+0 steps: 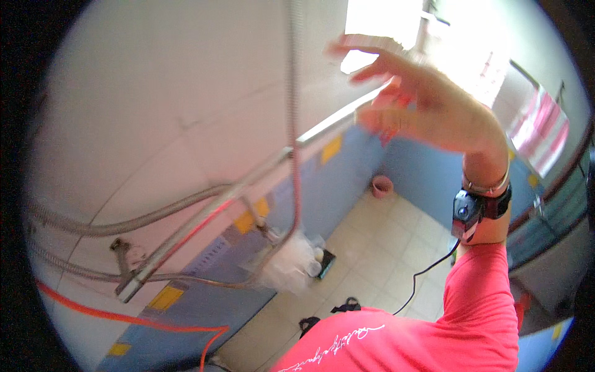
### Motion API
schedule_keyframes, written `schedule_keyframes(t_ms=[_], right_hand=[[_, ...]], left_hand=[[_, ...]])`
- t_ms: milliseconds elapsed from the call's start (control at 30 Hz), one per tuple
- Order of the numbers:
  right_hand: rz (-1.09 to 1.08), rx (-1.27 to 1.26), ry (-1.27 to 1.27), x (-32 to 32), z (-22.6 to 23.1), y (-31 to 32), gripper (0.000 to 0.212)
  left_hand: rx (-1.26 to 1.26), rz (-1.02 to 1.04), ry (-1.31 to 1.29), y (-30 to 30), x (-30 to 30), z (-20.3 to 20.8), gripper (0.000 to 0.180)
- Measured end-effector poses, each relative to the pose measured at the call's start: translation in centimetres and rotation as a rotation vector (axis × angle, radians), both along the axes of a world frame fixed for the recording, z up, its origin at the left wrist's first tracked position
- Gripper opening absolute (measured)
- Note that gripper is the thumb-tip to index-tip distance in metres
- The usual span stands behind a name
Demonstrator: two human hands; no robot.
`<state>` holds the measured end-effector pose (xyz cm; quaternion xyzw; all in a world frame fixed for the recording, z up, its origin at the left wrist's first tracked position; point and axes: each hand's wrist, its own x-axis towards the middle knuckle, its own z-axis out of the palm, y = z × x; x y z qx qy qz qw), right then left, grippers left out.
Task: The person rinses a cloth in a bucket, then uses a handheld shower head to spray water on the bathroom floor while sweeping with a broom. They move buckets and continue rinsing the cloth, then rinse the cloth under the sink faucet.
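Note:
My right hand [427, 90] is raised at the upper right, blurred by motion. Its fingers are apart and point left, the thumb lowest. A red patch [395, 96] shows between thumb and fingers; whether the hand touches it, I cannot tell. On the wrist sits a small black camera [466, 211] with a cable running down from it. Left of the hand, a metal shower hose [294, 93] hangs down past a long metal rail [207, 217] on the wall. My left hand is out of the picture.
A clear plastic bag [288, 266] hangs by the wall under the rail. Below, a pink bucket [382, 186] stands in the tiled floor's far corner, with dark footwear [346, 305] nearer. An orange hose [136, 321] crosses lower left; a pink-and-white towel [544, 127] hangs right.

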<state>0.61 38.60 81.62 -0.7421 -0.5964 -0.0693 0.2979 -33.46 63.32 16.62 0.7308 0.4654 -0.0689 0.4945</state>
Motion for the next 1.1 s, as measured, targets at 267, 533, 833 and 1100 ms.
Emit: schedule_keyframes(t_ms=[267,533,833,1100], right_hand=[[-0.296,0.051,0.554,5.6,-7.6,-22.7,0.045],[-0.876,0.346,0.645,1.7,-14.2,-51.8,0.043],[-1.403,0.604,0.820,-11.6,-19.6,-68.9,0.036],[-1.809,0.747,0.853,-16.9,-25.0,-70.2,0.031]], left_hand=[[-0.114,-0.179,0.039,-9.2,6.2,1.5,0.020],[-0.177,-0.459,0.214,-18.8,14.5,0.8,0.020],[-0.151,-0.912,0.225,-27.8,33.9,2.1,0.021],[-0.090,-1.306,0.383,-39.9,55.1,-0.9,0.031]])
